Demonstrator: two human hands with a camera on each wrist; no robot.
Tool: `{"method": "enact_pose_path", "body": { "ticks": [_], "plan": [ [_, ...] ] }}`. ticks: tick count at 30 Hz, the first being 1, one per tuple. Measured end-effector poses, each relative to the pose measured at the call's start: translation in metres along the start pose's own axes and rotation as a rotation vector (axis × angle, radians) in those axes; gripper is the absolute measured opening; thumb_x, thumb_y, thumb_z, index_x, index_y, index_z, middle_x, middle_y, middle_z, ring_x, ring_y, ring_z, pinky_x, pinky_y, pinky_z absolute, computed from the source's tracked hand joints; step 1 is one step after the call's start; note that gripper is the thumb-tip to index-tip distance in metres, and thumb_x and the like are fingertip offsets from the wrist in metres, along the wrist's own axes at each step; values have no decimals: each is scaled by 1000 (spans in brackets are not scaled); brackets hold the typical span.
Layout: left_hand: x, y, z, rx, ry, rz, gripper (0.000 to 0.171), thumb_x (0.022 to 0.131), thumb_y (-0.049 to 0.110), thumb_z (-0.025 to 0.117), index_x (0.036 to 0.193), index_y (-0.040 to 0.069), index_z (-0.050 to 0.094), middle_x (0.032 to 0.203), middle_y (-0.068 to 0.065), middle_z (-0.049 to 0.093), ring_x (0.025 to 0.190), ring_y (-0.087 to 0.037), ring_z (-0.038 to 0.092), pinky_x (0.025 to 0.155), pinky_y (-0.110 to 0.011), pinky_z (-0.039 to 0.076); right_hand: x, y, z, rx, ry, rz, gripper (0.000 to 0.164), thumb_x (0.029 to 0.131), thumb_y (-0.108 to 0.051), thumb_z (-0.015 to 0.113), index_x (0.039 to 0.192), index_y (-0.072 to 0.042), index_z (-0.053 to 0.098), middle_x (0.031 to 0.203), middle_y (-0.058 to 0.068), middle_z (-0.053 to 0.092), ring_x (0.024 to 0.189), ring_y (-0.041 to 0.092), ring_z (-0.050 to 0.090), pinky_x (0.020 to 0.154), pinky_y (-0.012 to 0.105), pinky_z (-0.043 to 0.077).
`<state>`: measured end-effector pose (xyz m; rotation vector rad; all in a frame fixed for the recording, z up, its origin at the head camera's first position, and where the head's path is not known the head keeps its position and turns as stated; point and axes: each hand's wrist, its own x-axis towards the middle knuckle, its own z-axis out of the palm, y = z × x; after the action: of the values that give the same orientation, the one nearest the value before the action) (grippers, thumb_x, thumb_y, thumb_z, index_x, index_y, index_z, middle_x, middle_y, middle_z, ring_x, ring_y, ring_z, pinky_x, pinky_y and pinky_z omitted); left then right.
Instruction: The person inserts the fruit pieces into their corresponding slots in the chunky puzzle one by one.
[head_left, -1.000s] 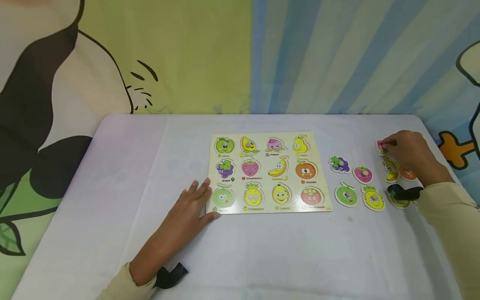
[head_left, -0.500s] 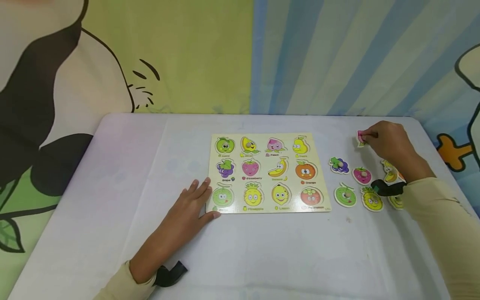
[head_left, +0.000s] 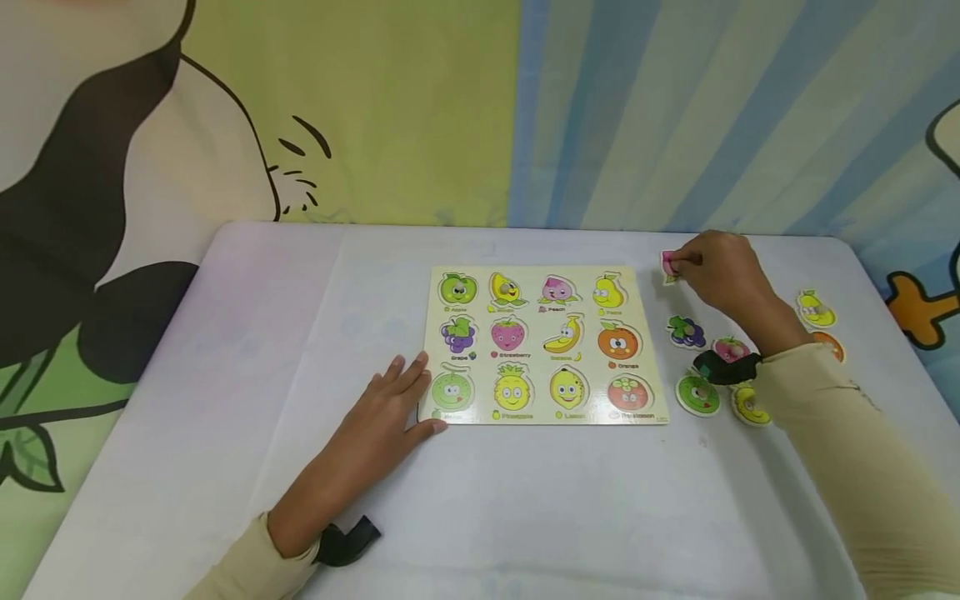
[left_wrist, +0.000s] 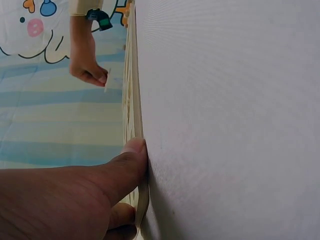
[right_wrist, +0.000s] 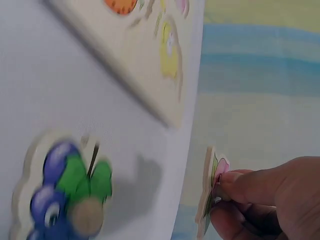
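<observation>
A pale wooden fruit puzzle board (head_left: pixel 483 350) lies flat on the white table. My left hand (head_left: pixel 382 421) rests at its lower left corner, fingers extended over the left edge and thumb by the front edge. In the left wrist view the thumb (left_wrist: pixel 125 167) touches the board's side. My right hand (head_left: pixel 723 271) pinches a pink peach puzzle piece (head_left: pixel 669 267) by its knob, above the table beyond the board's upper right corner. The right wrist view shows that peach piece (right_wrist: pixel 212 185) upright, edge on, in the fingertips. Apple (head_left: pixel 458 289) and mango (head_left: pixel 507 289) pieces sit in the board.
Loose pieces lie right of the board: grape (head_left: pixel 686 332), strawberry (head_left: pixel 731 348), melon (head_left: pixel 697 394), pear (head_left: pixel 816 308) and orange (head_left: pixel 830 344) among them. The right forearm (head_left: pixel 847 450) covers some. A patterned cloth wall (head_left: pixel 420 117) stands behind the table.
My right hand has lifted the peach piece from the far right and carried it left toward the board, uncovering the pear piece. The left hand stays on the board.
</observation>
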<state>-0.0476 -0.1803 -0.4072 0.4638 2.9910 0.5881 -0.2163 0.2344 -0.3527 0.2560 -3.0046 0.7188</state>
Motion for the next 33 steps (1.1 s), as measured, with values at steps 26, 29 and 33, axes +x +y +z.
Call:
{"method": "enact_pose_path", "body": {
  "ticks": [26, 29, 33],
  "plan": [
    [1, 0, 1, -11, 2, -4, 75, 77, 27, 84, 138, -2, 52, 151, -14, 37, 140, -43, 27, 107, -59, 27, 21, -79, 55, 115, -75, -67, 15, 93, -6, 65, 100, 4, 75, 105, 20, 69, 88, 30, 60, 69, 40, 46],
    [1, 0, 1, -11, 7, 3, 75, 77, 27, 84, 137, -3, 52, 150, -15, 38, 139, -43, 28, 106, -59, 27, 21, -85, 59, 122, -81, -68, 15, 93, -6, 65, 99, 3, 75, 104, 19, 68, 87, 30, 59, 68, 40, 46],
    [1, 0, 1, -13, 12, 6, 74, 77, 27, 84, 137, -3, 52, 150, -15, 38, 139, -43, 28, 106, -59, 27, 21, -91, 64, 132, -85, -77, 14, 92, -5, 66, 98, 3, 75, 103, 18, 69, 88, 29, 58, 68, 39, 45]
  ]
}}
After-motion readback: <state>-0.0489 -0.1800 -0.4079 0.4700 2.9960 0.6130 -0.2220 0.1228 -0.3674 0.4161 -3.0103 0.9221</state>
